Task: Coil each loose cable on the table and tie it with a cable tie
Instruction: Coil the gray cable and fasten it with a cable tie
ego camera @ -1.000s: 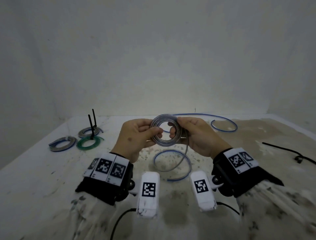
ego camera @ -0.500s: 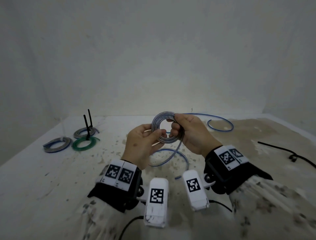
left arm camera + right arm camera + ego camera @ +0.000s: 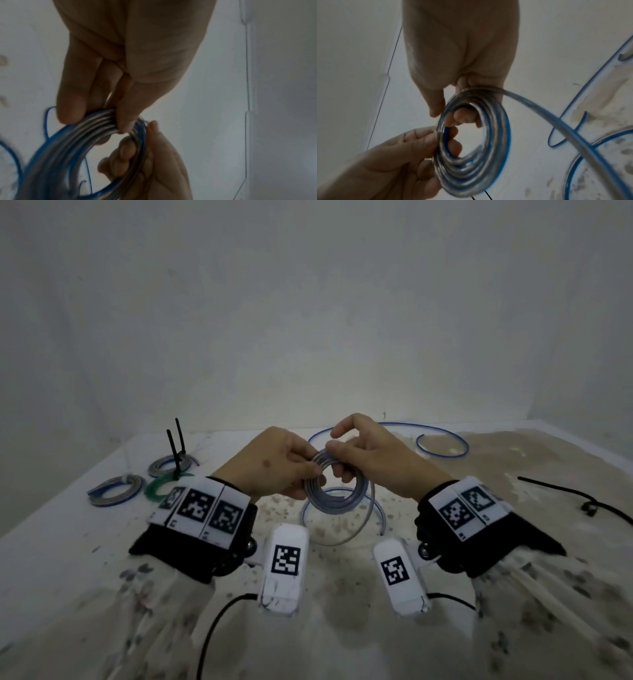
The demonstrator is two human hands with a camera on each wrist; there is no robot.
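Note:
A grey-and-blue cable coil (image 3: 337, 493) (image 3: 73, 146) (image 3: 474, 146) hangs above the table between both hands. My left hand (image 3: 291, 470) (image 3: 106, 119) pinches the coil's left side between thumb and fingers. My right hand (image 3: 346, 453) (image 3: 453, 113) grips the coil's top right, fingers through the ring, index finger raised. The cable's loose tail (image 3: 363, 525) (image 3: 556, 121) curves down from the coil to the table and runs on as a blue loop (image 3: 442, 440) at the back.
Three tied coils lie at the left: a grey-blue one (image 3: 114, 494), a green one (image 3: 159, 486) and a grey one (image 3: 173, 465) with black ties (image 3: 176, 443) sticking up. A black cable tie (image 3: 582, 498) lies at the right. The table (image 3: 68, 542) is stained.
Both hands have turned the coil from upright to tilted flatter. The right hand has shifted its grip over the top and lifted its index finger.

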